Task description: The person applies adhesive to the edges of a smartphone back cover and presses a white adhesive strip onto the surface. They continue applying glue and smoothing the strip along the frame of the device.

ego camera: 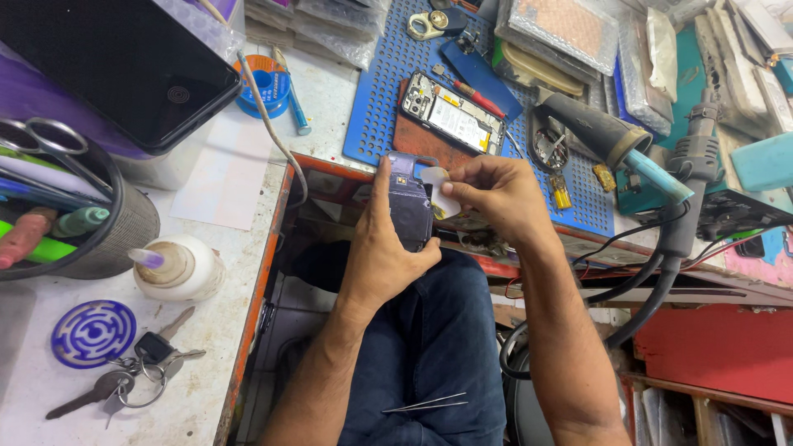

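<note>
Dark phone back cover (410, 211) gripped in left hand (384, 256), right hand (496, 198) pinching one white pick (438, 192)

The white bench (223, 177), edged in orange, wraps around a gap. On its left part stand a dark pen cup (99, 235) with scissors (45, 136), a glue bottle (178, 268), a blue round disc (92, 332) and keys (124, 381). Farther back lie a solder spool (264, 83) and a blue perforated mat (388, 91), which bears an opened phone (453, 113). A hot-air handle (596, 128) lies at the mat's right edge.
</note>
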